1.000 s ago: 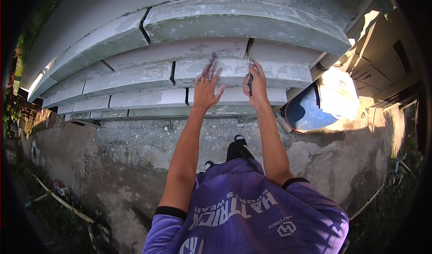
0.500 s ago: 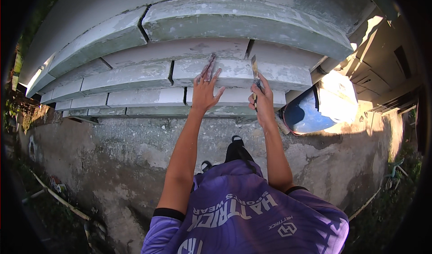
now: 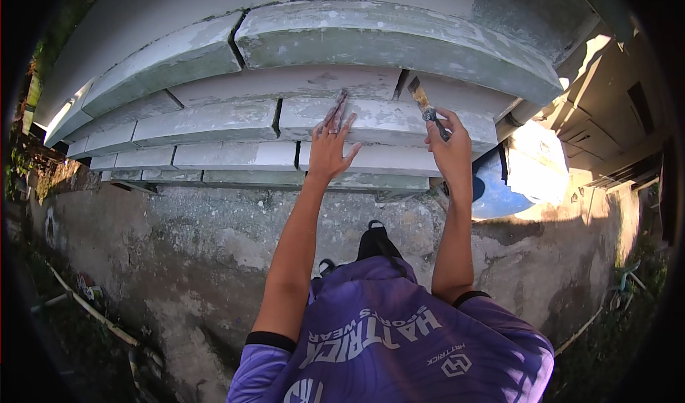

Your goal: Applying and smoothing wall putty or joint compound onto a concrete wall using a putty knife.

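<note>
My right fingers are wrapped round the dark handle of a putty knife (image 3: 419,97), its blade pointing away from me beside a dark joint (image 3: 400,84); my left hand (image 3: 330,149) lies spread on the pale ledge (image 3: 392,121).

I see the left hand (image 3: 330,149) on a middle ledge (image 3: 392,122), left of the scraper (image 3: 424,102) in the right hand (image 3: 451,144); a drum (image 3: 503,200) sits beyond the right forearm (image 3: 454,239), the concrete floor (image 3: 214,249) below.
</note>
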The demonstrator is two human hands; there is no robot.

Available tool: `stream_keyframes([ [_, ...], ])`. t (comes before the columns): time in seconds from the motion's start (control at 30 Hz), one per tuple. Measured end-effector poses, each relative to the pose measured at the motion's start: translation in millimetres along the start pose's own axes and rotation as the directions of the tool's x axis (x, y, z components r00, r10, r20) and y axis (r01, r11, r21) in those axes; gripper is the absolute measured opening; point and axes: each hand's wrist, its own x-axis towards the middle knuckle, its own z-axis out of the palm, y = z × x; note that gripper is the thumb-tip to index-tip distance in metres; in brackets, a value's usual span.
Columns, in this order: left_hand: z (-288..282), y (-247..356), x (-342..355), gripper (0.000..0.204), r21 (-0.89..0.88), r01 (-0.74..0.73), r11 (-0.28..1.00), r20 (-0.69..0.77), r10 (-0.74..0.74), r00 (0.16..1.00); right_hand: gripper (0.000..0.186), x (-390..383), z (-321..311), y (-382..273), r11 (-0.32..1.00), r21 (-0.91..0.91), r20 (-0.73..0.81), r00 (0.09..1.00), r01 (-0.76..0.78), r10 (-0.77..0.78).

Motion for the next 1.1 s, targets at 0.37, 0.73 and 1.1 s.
stream_keyframes([
  [0.37,-2.1,0.3,1.4,0.072,-0.011,-0.004,1.0,-0.017,0.004,1.0,0.022,40.6,1.1,-4.8,0.933,0.306,-0.409,0.911,0.19,-0.052],
  [0.73,-3.0,4.7,3.7,0.073,-0.012,0.039,0.999,0.063,-0.038,0.997,0.031,59.1,40.3,-7.7,0.882,0.302,-0.616,0.78,0.362,-0.109],
  [1.1,-1.1,1.5,2.3,0.073,0.001,0.027,1.0,0.018,-0.027,0.999,0.028,54.3,64.7,-4.7,0.889,0.263,-0.655,0.746,0.375,-0.12],
])
